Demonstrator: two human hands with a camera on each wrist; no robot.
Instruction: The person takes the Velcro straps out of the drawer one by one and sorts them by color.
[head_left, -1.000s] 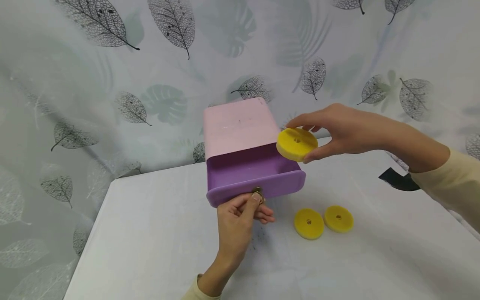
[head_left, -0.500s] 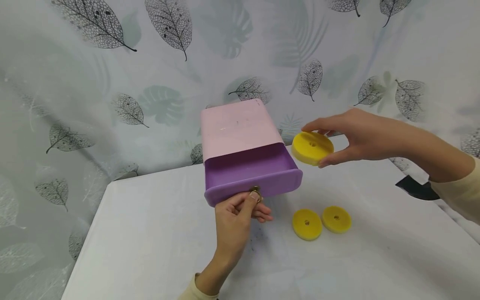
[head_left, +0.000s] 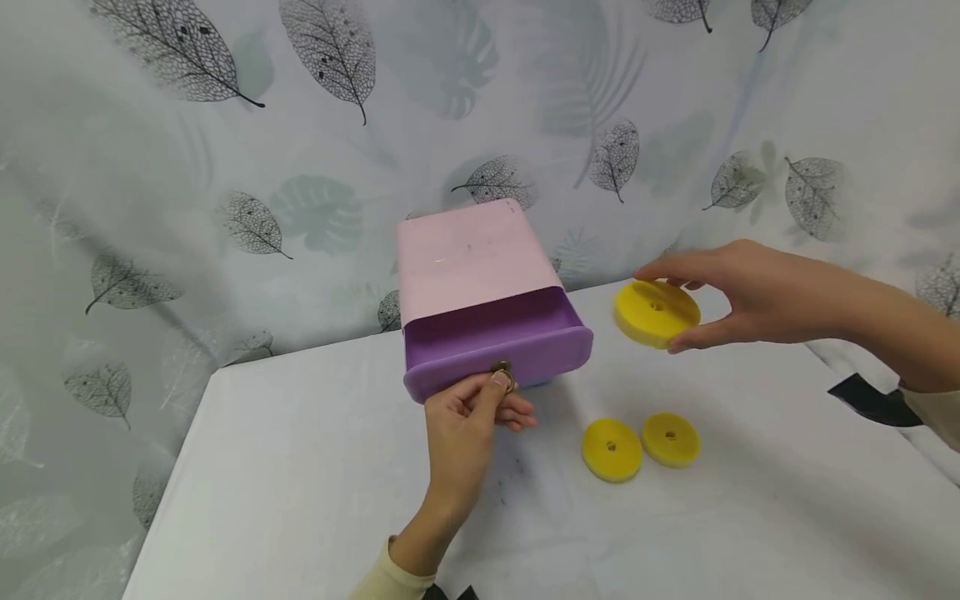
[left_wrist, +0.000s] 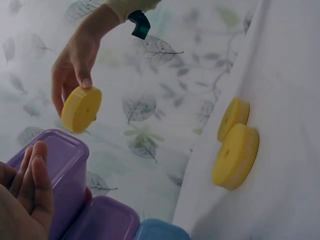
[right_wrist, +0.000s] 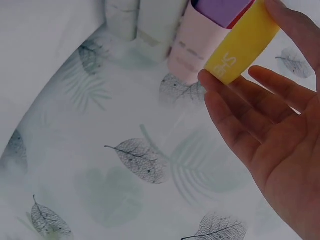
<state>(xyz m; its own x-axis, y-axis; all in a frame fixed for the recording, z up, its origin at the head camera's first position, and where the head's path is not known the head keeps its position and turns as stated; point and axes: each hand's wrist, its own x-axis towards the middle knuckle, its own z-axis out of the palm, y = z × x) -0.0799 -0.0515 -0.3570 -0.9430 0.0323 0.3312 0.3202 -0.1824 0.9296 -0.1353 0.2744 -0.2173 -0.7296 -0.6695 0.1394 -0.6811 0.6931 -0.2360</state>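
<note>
My left hand [head_left: 465,433] pinches the brass ring pull [head_left: 504,379] between thumb and fingers. The ring sits on the front of a purple drawer [head_left: 543,354], which stands partly out of a pink cabinet [head_left: 472,254]. To the right of the cabinet my right hand [head_left: 750,292] holds a thick yellow disc [head_left: 652,312] by its edge, raised above the table. A small hole marks the disc's middle, and pale lettering shows on its side in the right wrist view. The visible inside of the drawer holds nothing.
Two more yellow discs, a left one [head_left: 612,450] and a right one [head_left: 671,439], lie side by side on the white table [head_left: 300,467]. Below the pulled drawer, another purple drawer [left_wrist: 105,220] and a blue one [left_wrist: 162,231] show. A leaf-printed cloth [head_left: 337,217] hangs behind.
My right hand has moved right and slightly down with the yellow disc, away from the cabinet. The purple drawer has slid a little inward with my left hand on its ring.
</note>
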